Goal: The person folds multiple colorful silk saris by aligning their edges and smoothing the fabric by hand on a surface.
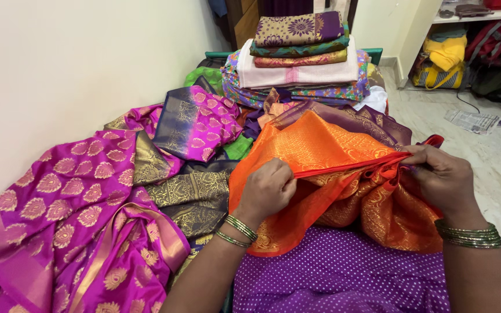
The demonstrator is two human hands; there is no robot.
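Two hands, left hand [268, 188] and right hand [443, 177], on orange cloth [320, 148].

The scene is bright and evenly lit with soft, diffuse indoor light; no lamp or window shows. The white wall [88, 52] left of the orange cloth [314, 150] is smooth and slightly washed out. Shadows are faint, gathering only in the folds below the orange cloth and under the stack [300, 55] beyond it. The silk gives a mild sheen without harsh glare. Focus is sharp around the orange cloth; the shelf [476, 46] far to its upper right looks softer, and edges bend slightly from the wide lens
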